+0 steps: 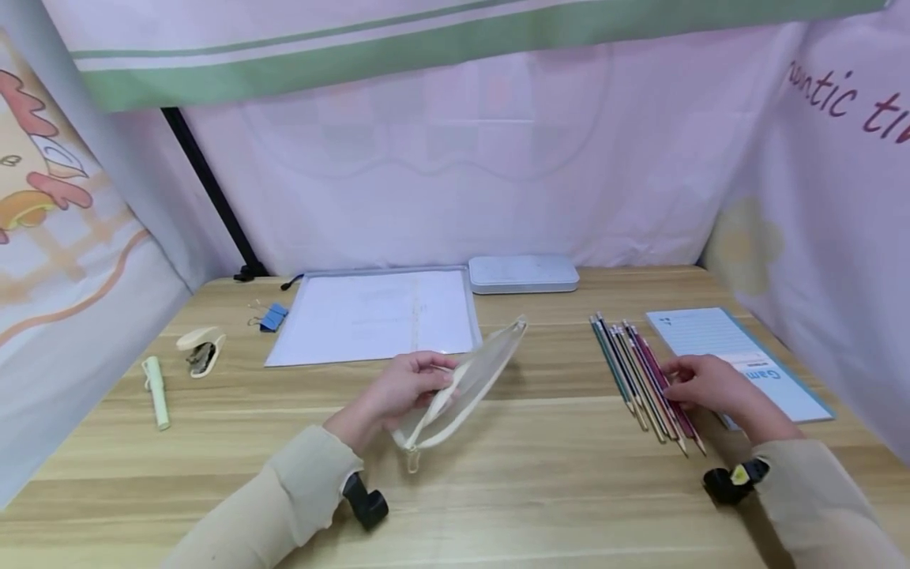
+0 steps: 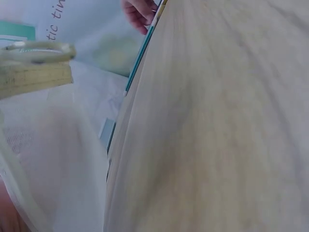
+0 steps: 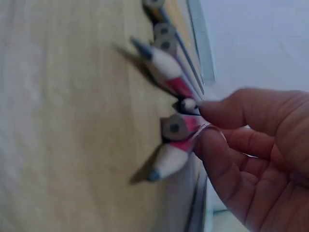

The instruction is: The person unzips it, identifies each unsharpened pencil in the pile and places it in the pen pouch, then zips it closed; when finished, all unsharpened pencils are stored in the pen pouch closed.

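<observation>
In the head view my left hand (image 1: 408, 391) grips a pale, see-through zip pouch (image 1: 490, 359) by its near side, tilted above the table, with its mouth parted. The pouch (image 2: 63, 154) looms blurred in the left wrist view, and most of the left hand is out of sight there. Over at the right, my right hand (image 1: 714, 387) pinches at the edge of a row of pencils (image 1: 629, 371) lying side by side. Its thumb and finger close on a dark red pencil (image 3: 178, 87) among them in the right wrist view; exactly how many they hold I cannot tell.
A notepad (image 1: 746, 356) lies beside the right hand. Behind the pouch are a white sheet on a clipboard (image 1: 377, 316) and a pale flat case (image 1: 523, 274). A blue binder clip (image 1: 273, 318), a stapler (image 1: 202, 350) and a light green pen (image 1: 156, 393) lie at the left.
</observation>
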The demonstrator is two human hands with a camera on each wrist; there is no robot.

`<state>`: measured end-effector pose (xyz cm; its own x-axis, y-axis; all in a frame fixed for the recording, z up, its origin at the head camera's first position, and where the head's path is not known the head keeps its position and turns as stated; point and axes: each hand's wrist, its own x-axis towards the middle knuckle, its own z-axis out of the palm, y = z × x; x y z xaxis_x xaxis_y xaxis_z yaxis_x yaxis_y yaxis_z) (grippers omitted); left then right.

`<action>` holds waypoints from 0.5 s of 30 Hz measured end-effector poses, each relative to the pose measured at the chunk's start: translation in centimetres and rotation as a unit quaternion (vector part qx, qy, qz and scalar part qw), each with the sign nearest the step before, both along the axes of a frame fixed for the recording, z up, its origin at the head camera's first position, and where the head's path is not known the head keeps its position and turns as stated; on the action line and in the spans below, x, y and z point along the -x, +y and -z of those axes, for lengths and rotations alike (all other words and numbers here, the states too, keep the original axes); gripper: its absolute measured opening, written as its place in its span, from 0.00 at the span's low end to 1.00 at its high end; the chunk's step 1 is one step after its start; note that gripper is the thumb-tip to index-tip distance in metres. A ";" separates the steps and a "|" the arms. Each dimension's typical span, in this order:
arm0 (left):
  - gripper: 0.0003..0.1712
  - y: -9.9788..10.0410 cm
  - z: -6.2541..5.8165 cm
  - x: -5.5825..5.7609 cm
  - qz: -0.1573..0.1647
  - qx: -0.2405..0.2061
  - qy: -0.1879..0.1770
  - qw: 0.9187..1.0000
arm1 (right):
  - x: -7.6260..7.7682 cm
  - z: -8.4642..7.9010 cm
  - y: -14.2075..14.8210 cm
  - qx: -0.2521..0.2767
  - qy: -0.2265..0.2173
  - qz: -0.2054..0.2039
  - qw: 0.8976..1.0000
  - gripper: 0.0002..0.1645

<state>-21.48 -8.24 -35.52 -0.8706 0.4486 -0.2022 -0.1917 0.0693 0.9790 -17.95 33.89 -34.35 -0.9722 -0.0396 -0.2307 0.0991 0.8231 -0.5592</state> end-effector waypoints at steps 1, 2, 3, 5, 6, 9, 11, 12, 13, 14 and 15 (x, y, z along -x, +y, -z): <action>0.19 0.0 0.0 0.0 -0.006 -0.004 0.002 1.000 | 0.2 -0.1 -0.2 -0.007 -0.002 -0.002 1.000 0.29; 0.19 0.0 -0.1 0.0 -0.011 -0.008 0.002 1.000 | 0.4 -0.2 -0.3 -0.019 -0.004 -0.007 1.000 0.29; 0.19 0.1 -0.1 -0.1 -0.015 -0.012 0.003 1.000 | 0.6 -0.3 -0.5 -0.030 -0.005 -0.013 0.999 0.29; 0.19 0.1 -0.2 -0.1 -0.022 -0.019 0.003 1.000 | 1.0 -0.4 -0.7 -0.053 -0.009 -0.021 0.998 0.29; 0.19 0.2 -0.2 -0.2 -0.024 -0.024 0.002 0.999 | 1.2 -0.5 -0.8 -0.063 -0.012 -0.022 0.998 0.29; 0.19 0.3 -0.3 -0.2 -0.025 -0.033 0.002 0.999 | 1.6 -0.6 -1.1 -0.088 -0.012 -0.020 0.996 0.30; 0.19 0.4 -0.3 -0.2 -0.024 -0.035 0.002 0.999 | 1.7 -0.5 -1.1 -0.087 -0.014 -0.013 0.996 0.29; 0.19 0.4 -0.3 -0.3 -0.023 -0.035 0.001 0.999 | 1.7 -0.4 -1.0 -0.077 -0.015 -0.008 0.997 0.29; 0.19 0.5 -0.4 -0.3 -0.023 -0.036 -0.001 0.999 | 1.7 -0.3 -0.8 -0.062 -0.020 -0.001 0.998 0.29; 0.19 0.6 -0.4 -0.3 -0.023 -0.036 -0.001 0.999 | 1.6 -0.1 -0.6 -0.045 -0.023 0.006 0.999 0.30; 0.19 0.6 -0.4 -0.3 -0.023 -0.038 -0.002 0.999 | 1.4 0.1 -0.4 -0.024 -0.025 0.014 0.999 0.31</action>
<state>-21.15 -7.60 -35.15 -0.8894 0.4232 -0.1731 -0.1973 -0.0137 0.9803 -19.39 33.53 -34.43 -0.9603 -0.0011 -0.2790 0.1480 0.8457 -0.5127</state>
